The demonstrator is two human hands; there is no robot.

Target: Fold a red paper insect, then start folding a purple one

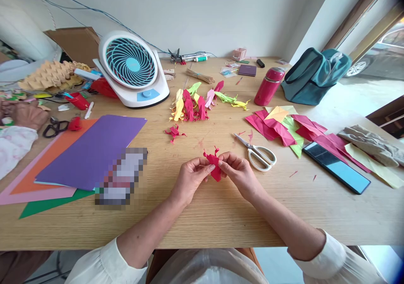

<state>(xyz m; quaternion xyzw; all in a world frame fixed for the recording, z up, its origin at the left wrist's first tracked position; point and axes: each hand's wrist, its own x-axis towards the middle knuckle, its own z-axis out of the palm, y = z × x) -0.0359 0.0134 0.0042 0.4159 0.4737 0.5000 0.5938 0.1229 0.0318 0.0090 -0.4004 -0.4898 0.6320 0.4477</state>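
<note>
"So, far left first?"

"A co-worker's hand [30, 115] on the table, light sleeve [15, 147]. Black scissors [55, 128] near it. Then coloured sheets [94, 149], purple on top, with orange, pink and green showing beneath. Along their right edge, a blocked-out patch, contents hidden."

"Any writing?"

"White fan [132, 65] behind the sheets: marks on its blue hub, too small to read. Further right, by the wall, a tube [200, 58] with a green-and-white label, also too small."

"Middle of the table?"

"One red paper figure [174, 133] lying alone; past it, a cluster of paper figures [189, 107] in yellow, red, pink and green."

"Hands?"

"Left hand [189, 179]: fingers curled, thumb laid over the near face, pinching the left side of a red folded paper [216, 173]. That paper is at the table's centre, two curled tips pointing away from the wearer. Right hand [240, 172]: curled likewise, thumb and fingertips closed on the right side. Forearms angle inward, wrists bent toward each other."

"And right of that?"

"White-handled scissors [249, 146], blades slightly parted. Red bottle [269, 86] behind, a pile of creased papers [277, 126], teal bag [303, 84], then a phone [336, 166] lying flat."
</note>
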